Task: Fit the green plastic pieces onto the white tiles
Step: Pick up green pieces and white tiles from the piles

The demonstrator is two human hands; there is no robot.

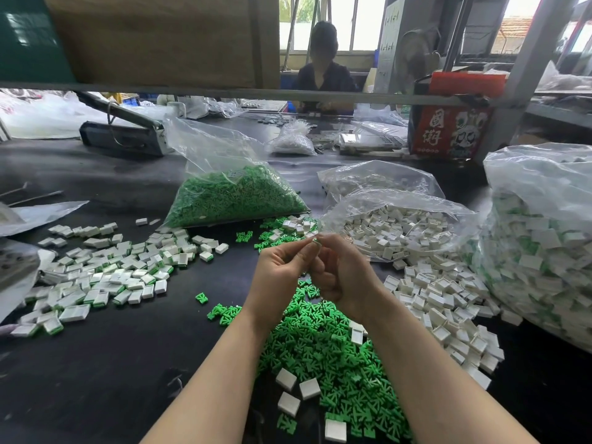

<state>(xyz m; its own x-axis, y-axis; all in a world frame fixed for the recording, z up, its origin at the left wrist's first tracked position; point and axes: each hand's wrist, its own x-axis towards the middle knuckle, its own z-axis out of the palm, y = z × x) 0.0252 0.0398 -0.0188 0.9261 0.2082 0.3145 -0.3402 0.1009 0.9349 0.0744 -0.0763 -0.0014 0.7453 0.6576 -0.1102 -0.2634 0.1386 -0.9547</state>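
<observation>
My left hand (282, 270) and my right hand (344, 274) meet above the black table, fingertips together. Between them they pinch a small white tile with a green piece (315, 241), mostly hidden by the fingers. Under my forearms lies a heap of loose green plastic pieces (323, 344) with a few white tiles on it. A spread of loose white tiles (439, 302) lies to the right. To the left is a pile of tiles with green pieces fitted (109, 274).
A clear bag of green pieces (230, 197) stands ahead, an open bag of white tiles (400, 225) to its right, and a big bag of fitted tiles (544, 245) at far right. A red box (448, 129) and another person (323, 68) are beyond.
</observation>
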